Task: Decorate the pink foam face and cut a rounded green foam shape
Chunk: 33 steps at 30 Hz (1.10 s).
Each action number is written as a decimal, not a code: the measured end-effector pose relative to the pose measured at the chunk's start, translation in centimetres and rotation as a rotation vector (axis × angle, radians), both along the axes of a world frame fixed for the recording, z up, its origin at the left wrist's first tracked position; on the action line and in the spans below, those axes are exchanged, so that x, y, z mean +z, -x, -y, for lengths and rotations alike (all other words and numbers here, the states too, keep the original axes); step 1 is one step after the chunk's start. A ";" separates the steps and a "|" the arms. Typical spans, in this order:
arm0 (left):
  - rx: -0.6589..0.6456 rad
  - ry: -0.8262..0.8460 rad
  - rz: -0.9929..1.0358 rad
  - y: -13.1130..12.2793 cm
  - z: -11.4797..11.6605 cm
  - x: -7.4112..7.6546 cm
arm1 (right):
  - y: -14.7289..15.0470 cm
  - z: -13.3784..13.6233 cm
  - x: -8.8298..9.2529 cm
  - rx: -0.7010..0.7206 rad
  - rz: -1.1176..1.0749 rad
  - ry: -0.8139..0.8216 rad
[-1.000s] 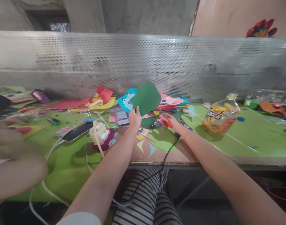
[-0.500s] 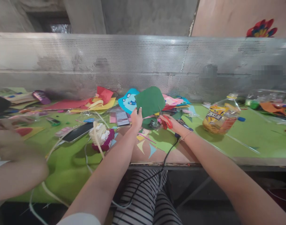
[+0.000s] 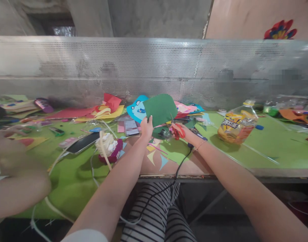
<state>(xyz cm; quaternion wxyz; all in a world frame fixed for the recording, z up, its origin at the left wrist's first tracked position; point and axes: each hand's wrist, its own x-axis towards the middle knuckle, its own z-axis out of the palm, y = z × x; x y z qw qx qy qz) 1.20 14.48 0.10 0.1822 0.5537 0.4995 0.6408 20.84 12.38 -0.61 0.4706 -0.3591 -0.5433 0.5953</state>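
And here's the sheet point(image 3: 160, 109), plain deep green, to the left of the bottle point(image 3: 238, 124) and held up above the table point(image 3: 275, 148). Its top right corner is a smooth curve, its left edge fairly straight. The left hand point(image 3: 146, 126) has it pinched at the lower left corner, thumb on the near face, the other fingers mostly hidden. Over to the right hand point(image 3: 185, 131), nearer the bottle: it's wrapped around the red handles of the scissors point(image 3: 179, 131), a thin blade pointing up at the sheet's lower right edge. How far the blades are parted, too small to tell! Between sheet and bottle sits a pink cutout point(image 3: 185, 108); farther left of the bottle, a blue cutout point(image 3: 137, 109) shows partly behind the sheet.
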 end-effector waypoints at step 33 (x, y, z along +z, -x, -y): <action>0.007 0.071 0.038 0.1 -0.3 -0.3 | 0.2 2.2 1.4 -0.069 0.150 -0.067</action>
